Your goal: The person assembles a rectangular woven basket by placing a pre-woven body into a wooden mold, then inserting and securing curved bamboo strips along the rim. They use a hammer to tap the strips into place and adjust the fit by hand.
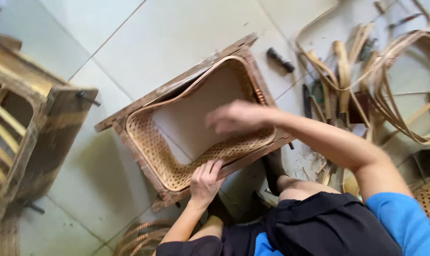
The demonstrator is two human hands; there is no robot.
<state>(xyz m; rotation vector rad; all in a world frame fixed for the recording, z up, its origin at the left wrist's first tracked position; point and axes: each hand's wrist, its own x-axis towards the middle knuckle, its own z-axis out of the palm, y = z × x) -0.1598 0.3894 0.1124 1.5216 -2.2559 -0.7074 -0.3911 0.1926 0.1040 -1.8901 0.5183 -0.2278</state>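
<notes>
Tiled floor, woven cane frame

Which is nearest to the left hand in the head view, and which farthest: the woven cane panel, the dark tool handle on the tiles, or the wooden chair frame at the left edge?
1. Woven cane panel: under the left hand, touching.
2. Dark tool handle: up and right, on the tiles.
3. Wooden chair frame: far left edge.

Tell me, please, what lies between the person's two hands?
In the head view, woven cane webbing of the wooden frame spans between the left hand and right hand.
</notes>
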